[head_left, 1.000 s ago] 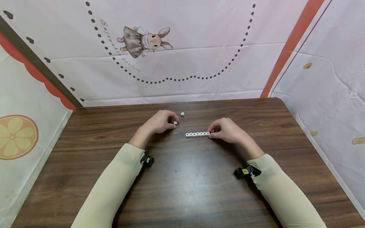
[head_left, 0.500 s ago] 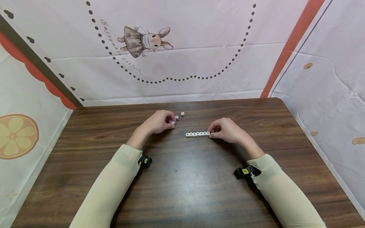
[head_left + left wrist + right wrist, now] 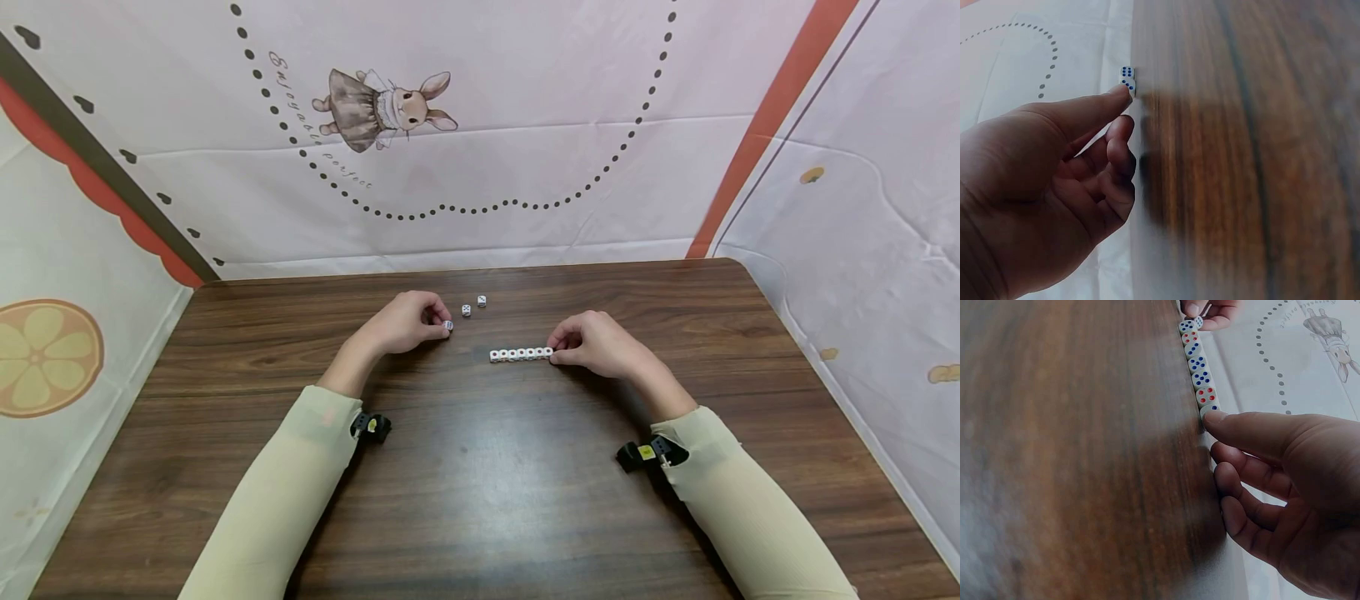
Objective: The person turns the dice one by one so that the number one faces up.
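My left hand (image 3: 405,322) pinches a white die (image 3: 447,326) between thumb and finger, left of the dice row. In the left wrist view that die (image 3: 1127,72) shows blue dots past the thumb tip. A straight row of several white dice (image 3: 521,354) lies on the table, each with a single large dot on top. My right hand (image 3: 595,342) pinches the row's right end die, thumb on its near side. Red and blue dots mark the row's near faces (image 3: 1197,364) in the right wrist view, and the thumb partly covers the end die (image 3: 1209,411).
Two loose dice, one nearer (image 3: 466,310) and one farther back (image 3: 482,301), lie behind the row, just right of my left hand. The brown wood-grain table (image 3: 495,500) ends at a white printed cloth (image 3: 525,150) that rises behind and at both sides.
My left hand has drawn back to the left with its pinched die, turning the die and uncovering the nearer loose die. My right hand and the row have stayed in place.
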Tool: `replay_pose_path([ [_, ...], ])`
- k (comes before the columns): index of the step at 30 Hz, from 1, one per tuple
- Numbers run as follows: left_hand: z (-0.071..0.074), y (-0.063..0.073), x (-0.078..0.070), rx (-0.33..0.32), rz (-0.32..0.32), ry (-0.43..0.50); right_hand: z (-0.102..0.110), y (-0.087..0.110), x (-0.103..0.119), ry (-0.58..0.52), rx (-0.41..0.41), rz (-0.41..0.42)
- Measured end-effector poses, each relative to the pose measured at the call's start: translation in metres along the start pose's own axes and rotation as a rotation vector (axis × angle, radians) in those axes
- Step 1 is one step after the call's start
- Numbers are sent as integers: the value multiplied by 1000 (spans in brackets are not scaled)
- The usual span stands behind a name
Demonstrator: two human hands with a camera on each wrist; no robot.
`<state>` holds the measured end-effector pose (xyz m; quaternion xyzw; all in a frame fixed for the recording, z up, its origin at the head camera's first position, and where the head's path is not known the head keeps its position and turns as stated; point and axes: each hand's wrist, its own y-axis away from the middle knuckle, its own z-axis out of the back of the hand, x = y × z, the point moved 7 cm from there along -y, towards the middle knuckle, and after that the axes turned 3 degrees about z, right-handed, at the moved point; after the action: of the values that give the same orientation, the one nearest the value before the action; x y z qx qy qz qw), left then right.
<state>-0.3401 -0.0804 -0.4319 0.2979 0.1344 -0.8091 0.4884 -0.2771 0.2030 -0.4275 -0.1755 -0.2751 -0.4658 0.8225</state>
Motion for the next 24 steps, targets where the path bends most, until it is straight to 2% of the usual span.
replay_pose_path([
  [24, 4, 6, 10, 3, 43, -20, 1, 1, 2, -7, -9, 12],
])
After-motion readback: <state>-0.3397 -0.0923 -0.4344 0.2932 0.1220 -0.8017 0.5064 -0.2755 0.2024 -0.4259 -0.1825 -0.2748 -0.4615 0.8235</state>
